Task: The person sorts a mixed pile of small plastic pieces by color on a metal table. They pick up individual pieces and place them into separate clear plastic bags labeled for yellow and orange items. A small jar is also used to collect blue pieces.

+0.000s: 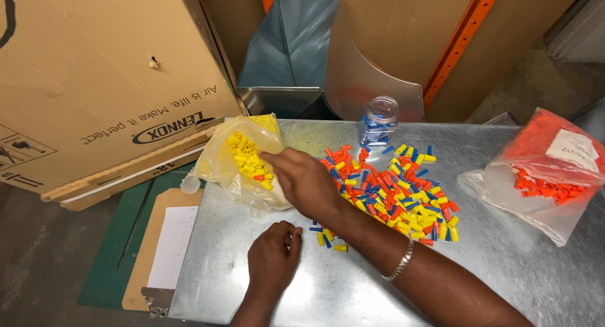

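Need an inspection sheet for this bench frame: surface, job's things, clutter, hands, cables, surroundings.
Surface: bare sheet-metal table, shiny, dull patches.
Job's things: mixed pile of yellow, orange and blue wire connectors mid-table; clear bag of yellow connectors at the left edge, a few orange among them; clear bag of orange connectors at right; clear jar holding blue ones behind the pile.
Clutter: a few stray connectors near the hands.
Hands: right hand at the yellow bag's mouth, grip unclear; left hand on the table, fingers curled.
Cables: nothing seen.
Surroundings: cardboard box left, metal duct piece behind, orange rack posts, clipboard below the table.
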